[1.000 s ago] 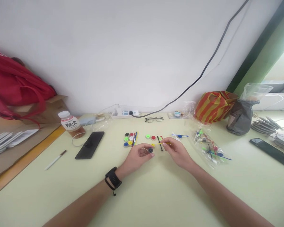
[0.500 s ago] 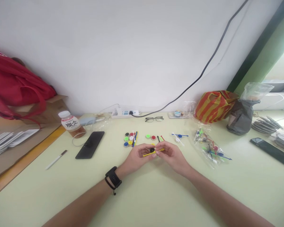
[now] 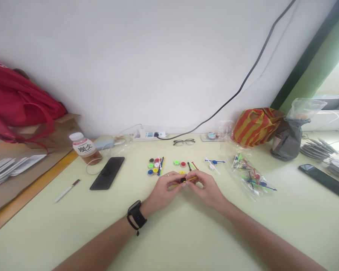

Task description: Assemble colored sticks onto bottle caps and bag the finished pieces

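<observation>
Above the table my left hand (image 3: 164,191) is closed in a pinch on a small round black disc (image 3: 183,180). My right hand (image 3: 205,189) meets it fingertip to fingertip, closed on a thin yellow plastic arrow (image 3: 192,179) that is pressed against the disc. Fingers cover most of the arrow. Just beyond the hands lie a green disc (image 3: 176,163), a red disc (image 3: 183,164), a partly hidden yellow disc (image 3: 182,172), and black, green and red arrows (image 3: 194,166). To their left is a cluster of coloured discs (image 3: 151,165) with arrows (image 3: 161,165) alongside.
Joined blue and white arrow pieces (image 3: 213,162) lie to the right, near a clear plastic bag (image 3: 252,180) of parts. At the left are a black phone (image 3: 107,174), a pen (image 3: 67,191) and a drink bottle (image 3: 86,148). Glasses (image 3: 184,142) and a power strip (image 3: 149,135) sit by the wall.
Both hands have closed in around the disc and arrow. The yellow arrow has turned and is now mostly covered by fingers. My left wrist has shifted slightly right.
</observation>
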The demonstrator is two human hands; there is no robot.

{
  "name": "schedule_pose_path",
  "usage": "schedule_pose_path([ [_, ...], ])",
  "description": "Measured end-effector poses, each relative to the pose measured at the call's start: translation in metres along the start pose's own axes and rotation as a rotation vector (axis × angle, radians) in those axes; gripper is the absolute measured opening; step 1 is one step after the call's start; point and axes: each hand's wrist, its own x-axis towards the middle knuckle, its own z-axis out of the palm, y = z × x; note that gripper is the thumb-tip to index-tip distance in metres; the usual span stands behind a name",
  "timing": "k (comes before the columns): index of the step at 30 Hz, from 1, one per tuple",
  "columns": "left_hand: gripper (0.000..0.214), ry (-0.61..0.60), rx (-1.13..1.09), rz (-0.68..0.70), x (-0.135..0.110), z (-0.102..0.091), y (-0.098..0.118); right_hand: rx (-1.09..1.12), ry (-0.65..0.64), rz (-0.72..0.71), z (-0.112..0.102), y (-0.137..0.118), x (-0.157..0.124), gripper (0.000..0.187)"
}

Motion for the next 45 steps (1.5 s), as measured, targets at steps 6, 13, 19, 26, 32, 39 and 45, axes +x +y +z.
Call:
schedule_pose_path([
  [6, 0.033, 0.081, -0.012, -0.054, 0.002, 0.001, -0.011, 0.022, 0.096, 0.035, -0.018, 0.01, 0.008, 0.02],
  [13, 0.028, 0.137, 0.0, -0.139, 0.003, 0.001, -0.015, -0.335, 0.381, 0.085, -0.04, 0.042, 0.016, 0.021],
  [19, 0.028, 0.13, -0.035, -0.168, 0.003, 0.001, -0.014, -0.635, 0.214, -0.029, -0.033, 0.046, 0.009, 0.017],
  [26, 0.028, 0.073, -0.018, -0.18, 0.003, -0.001, -0.015, -0.76, -0.037, -0.207, -0.023, 0.036, 0.004, 0.023],
  [32, 0.033, 0.035, 0.004, -0.187, 0.004, -0.003, -0.014, -0.632, -0.021, -0.147, -0.021, 0.036, 0.005, 0.018],
  [39, 0.035, 0.059, -0.116, -0.198, 0.007, -0.005, -0.019, -0.344, 0.164, -0.091, -0.024, 0.024, 0.009, 0.02],
  [45, 0.043, 0.064, -0.181, -0.2, 0.008, -0.005, -0.013, 0.07, 0.097, -0.056, -0.018, 0.002, 0.006, 0.015],
])
